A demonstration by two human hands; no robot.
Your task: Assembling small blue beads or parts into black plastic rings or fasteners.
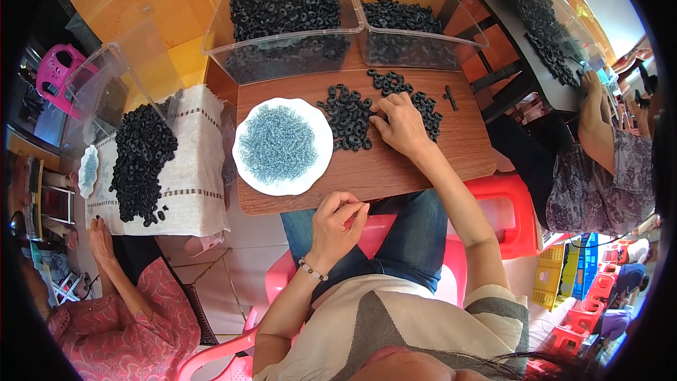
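Note:
Just in front of the table's near edge is my left hand (336, 229), its fingers curled and thumb pressed in. Whatever lies between those fingertips is too small to make out. My right hand (404, 124) reaches over the table among small black plastic parts (348, 116), fingertips bent down at the pile; what they grip is hidden. More black parts (425, 109) lie just beyond and right of this hand. A white scalloped plate (322, 162) full of small translucent blue-grey pieces (277, 142) stands on the table's left side.
Two clear bins (285, 25) (412, 28) of black parts stand behind the brown table (451, 155). A thin black stick-like piece (450, 97) lies at the table's right. On the left, black parts (141, 162) cover a cloth beside a person's hand (102, 243); another person's arm (598, 116) reaches a dark table.

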